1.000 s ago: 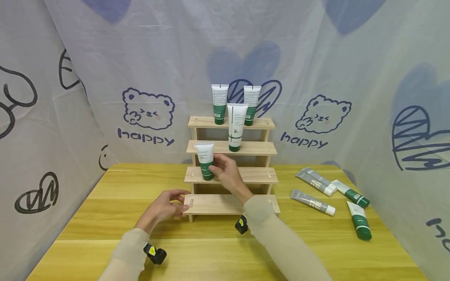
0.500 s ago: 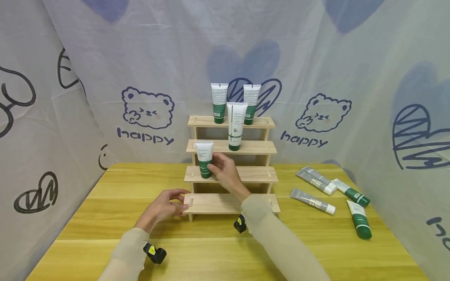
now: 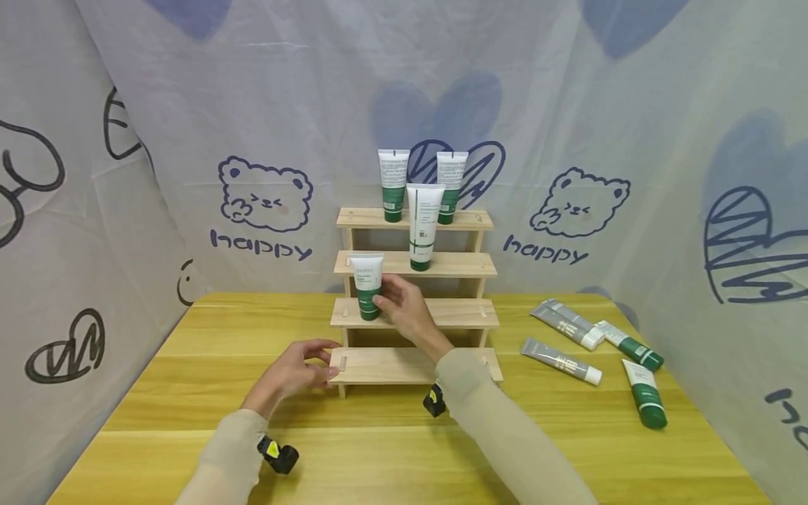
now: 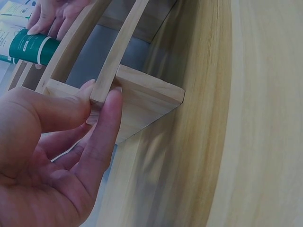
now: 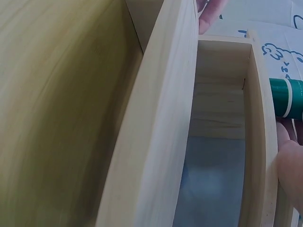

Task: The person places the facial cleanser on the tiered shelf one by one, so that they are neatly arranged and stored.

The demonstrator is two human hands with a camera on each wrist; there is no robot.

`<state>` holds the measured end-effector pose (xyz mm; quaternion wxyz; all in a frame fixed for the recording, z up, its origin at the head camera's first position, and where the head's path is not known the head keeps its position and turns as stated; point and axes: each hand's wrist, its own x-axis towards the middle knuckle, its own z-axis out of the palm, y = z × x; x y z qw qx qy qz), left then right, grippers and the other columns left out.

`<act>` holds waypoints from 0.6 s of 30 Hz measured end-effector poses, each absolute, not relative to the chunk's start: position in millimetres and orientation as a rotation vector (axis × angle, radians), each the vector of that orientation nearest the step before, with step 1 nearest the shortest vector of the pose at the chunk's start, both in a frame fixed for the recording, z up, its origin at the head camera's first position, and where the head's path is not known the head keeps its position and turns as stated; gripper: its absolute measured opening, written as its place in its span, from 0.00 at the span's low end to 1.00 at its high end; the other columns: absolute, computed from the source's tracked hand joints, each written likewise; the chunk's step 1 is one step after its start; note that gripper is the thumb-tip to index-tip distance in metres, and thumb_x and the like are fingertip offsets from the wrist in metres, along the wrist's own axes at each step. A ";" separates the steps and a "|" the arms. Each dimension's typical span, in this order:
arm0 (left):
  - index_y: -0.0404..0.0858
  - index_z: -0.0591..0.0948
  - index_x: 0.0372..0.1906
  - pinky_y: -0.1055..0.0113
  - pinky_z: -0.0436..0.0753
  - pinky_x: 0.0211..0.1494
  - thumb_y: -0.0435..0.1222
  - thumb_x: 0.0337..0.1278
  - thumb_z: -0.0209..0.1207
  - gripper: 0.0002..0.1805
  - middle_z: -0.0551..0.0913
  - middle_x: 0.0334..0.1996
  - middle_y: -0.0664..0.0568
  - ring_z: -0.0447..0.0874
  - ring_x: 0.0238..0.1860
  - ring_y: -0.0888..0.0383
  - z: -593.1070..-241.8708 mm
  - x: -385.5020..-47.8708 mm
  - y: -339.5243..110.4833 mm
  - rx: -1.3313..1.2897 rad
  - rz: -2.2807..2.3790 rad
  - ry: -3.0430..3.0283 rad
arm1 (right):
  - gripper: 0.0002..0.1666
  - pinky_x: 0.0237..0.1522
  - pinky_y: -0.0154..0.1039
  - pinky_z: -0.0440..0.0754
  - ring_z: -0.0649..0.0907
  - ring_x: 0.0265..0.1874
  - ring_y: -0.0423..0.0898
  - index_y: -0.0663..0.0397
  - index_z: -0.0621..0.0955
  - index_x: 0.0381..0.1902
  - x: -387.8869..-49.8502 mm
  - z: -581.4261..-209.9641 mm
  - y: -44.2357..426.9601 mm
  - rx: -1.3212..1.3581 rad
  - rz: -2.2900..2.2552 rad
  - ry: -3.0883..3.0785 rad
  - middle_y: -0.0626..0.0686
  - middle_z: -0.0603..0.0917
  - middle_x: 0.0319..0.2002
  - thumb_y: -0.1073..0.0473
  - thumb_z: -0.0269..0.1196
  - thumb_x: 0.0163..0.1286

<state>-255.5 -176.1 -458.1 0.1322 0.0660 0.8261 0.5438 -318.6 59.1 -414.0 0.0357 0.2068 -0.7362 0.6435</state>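
Note:
A stepped wooden display rack (image 3: pixel 379 365) stands mid-table. At the left end of its lowest board, my left hand (image 3: pixel 297 372) pinches the edge between thumb and fingers, plain in the left wrist view. My right hand (image 3: pixel 407 312) holds a white and green squeeze tube (image 3: pixel 367 284) by its lower right side. That tube is upright, cap down, at the left of the second board from the bottom; the right wrist view shows only its green cap end (image 5: pixel 284 97). A taller white tube (image 3: pixel 424 224) is on the board above. Two white-green tubes (image 3: pixel 394 186) stand on the top board.
Right of the rack, several tubes lie on the table: grey ones (image 3: pixel 562 361) with white caps and white-green ones (image 3: pixel 645 396) near the right edge. A printed cloth (image 3: pixel 265 91) hangs behind and at both sides.
Between one second and half a second ago, the tube in my right hand shifted very slightly left and up, in step with a small view shift. The left hand keeps its place on the board.

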 end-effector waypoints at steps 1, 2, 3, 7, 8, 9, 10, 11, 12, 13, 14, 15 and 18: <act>0.33 0.74 0.70 0.57 0.92 0.44 0.27 0.65 0.64 0.28 0.79 0.50 0.39 0.88 0.34 0.55 -458.1 -255.5 -176.3 0.190 1.576 2.398 | 0.25 0.72 0.50 0.78 0.80 0.66 0.61 0.66 0.75 0.67 -318.5 -413.9 59.5 0.638 1.973 -2.262 0.66 0.80 0.66 0.73 0.60 0.73; 0.33 0.75 0.70 0.57 0.92 0.44 0.27 0.65 0.64 0.28 0.79 0.50 0.39 0.88 0.34 0.55 -458.2 -255.5 -176.4 0.188 1.575 2.399 | 0.25 0.72 0.50 0.78 0.80 0.66 0.61 0.65 0.75 0.67 -318.5 -413.8 59.8 0.636 1.971 -2.266 0.66 0.80 0.65 0.72 0.60 0.73; 0.33 0.75 0.70 0.57 0.92 0.44 0.28 0.65 0.64 0.28 0.79 0.50 0.39 0.88 0.34 0.55 -458.3 -255.3 -176.6 0.187 1.574 2.400 | 0.25 0.72 0.50 0.78 0.80 0.66 0.60 0.65 0.75 0.67 -318.1 -413.8 60.4 0.638 1.959 -2.273 0.65 0.80 0.65 0.72 0.60 0.74; 0.33 0.75 0.70 0.57 0.92 0.44 0.28 0.65 0.65 0.29 0.80 0.50 0.39 0.88 0.34 0.54 -459.1 -253.9 -176.9 0.180 1.572 2.399 | 0.24 0.71 0.49 0.79 0.81 0.65 0.59 0.63 0.76 0.67 -315.8 -414.5 65.0 0.657 1.901 -2.308 0.64 0.81 0.64 0.70 0.62 0.74; 0.33 0.75 0.70 0.57 0.92 0.44 0.28 0.65 0.65 0.29 0.80 0.50 0.39 0.88 0.34 0.54 -459.4 -253.7 -176.7 0.179 1.574 2.398 | 0.25 0.71 0.49 0.79 0.81 0.65 0.59 0.63 0.76 0.67 -315.1 -414.5 66.9 0.667 1.894 -2.310 0.64 0.81 0.64 0.69 0.62 0.74; 0.33 0.74 0.70 0.57 0.92 0.44 0.28 0.65 0.65 0.29 0.80 0.51 0.39 0.88 0.34 0.54 -459.6 -253.5 -176.5 0.180 1.575 2.397 | 0.25 0.71 0.49 0.79 0.81 0.65 0.59 0.63 0.77 0.67 -314.4 -414.4 69.4 0.679 1.886 -2.310 0.64 0.82 0.64 0.69 0.63 0.73; 0.33 0.74 0.70 0.57 0.92 0.44 0.28 0.65 0.65 0.29 0.80 0.51 0.39 0.88 0.35 0.54 -459.9 -253.5 -176.3 0.180 1.575 2.395 | 0.25 0.71 0.49 0.80 0.81 0.65 0.59 0.64 0.77 0.66 -313.7 -413.8 72.3 0.690 1.884 -2.307 0.64 0.82 0.64 0.69 0.63 0.73; 0.33 0.74 0.70 0.57 0.92 0.44 0.28 0.65 0.65 0.29 0.80 0.51 0.38 0.88 0.35 0.54 -460.2 -253.7 -176.2 0.181 1.578 2.394 | 0.25 0.70 0.48 0.80 0.82 0.64 0.59 0.64 0.77 0.66 -313.1 -412.8 75.6 0.703 1.873 -2.305 0.65 0.82 0.63 0.69 0.64 0.73; 0.33 0.74 0.70 0.57 0.92 0.44 0.28 0.65 0.65 0.29 0.80 0.51 0.38 0.88 0.35 0.54 -460.2 -253.9 -176.0 0.181 1.583 2.391 | 0.24 0.70 0.48 0.81 0.82 0.64 0.60 0.64 0.77 0.65 -312.6 -411.7 79.3 0.716 1.864 -2.301 0.65 0.82 0.63 0.68 0.64 0.73; 0.33 0.74 0.70 0.57 0.92 0.44 0.28 0.65 0.65 0.29 0.79 0.51 0.38 0.88 0.34 0.54 -460.2 -254.2 -175.9 0.182 1.584 2.392 | 0.24 0.69 0.47 0.81 0.82 0.63 0.60 0.65 0.78 0.65 -312.0 -409.8 83.4 0.728 1.851 -2.298 0.66 0.83 0.62 0.69 0.64 0.72; 0.33 0.74 0.70 0.57 0.92 0.44 0.27 0.65 0.65 0.29 0.79 0.51 0.38 0.88 0.34 0.54 -460.1 -254.6 -175.8 0.184 1.588 2.391 | 0.23 0.68 0.47 0.82 0.83 0.63 0.60 0.65 0.78 0.64 -311.3 -407.6 88.0 0.737 1.835 -2.296 0.66 0.83 0.61 0.68 0.65 0.72; 0.33 0.74 0.70 0.57 0.92 0.44 0.27 0.65 0.65 0.29 0.79 0.51 0.38 0.88 0.34 0.54 -459.9 -255.0 -175.8 0.187 1.587 2.392 | 0.22 0.68 0.45 0.82 0.83 0.62 0.60 0.65 0.79 0.63 -310.5 -405.4 93.3 0.741 1.813 -2.299 0.65 0.84 0.60 0.68 0.65 0.72; 0.33 0.74 0.70 0.57 0.92 0.44 0.27 0.65 0.64 0.29 0.79 0.51 0.38 0.88 0.34 0.54 -459.4 -255.1 -176.0 0.190 1.584 2.394 | 0.21 0.65 0.41 0.84 0.85 0.59 0.60 0.66 0.79 0.62 -306.8 -399.0 111.4 0.747 1.763 -2.304 0.65 0.85 0.58 0.66 0.64 0.74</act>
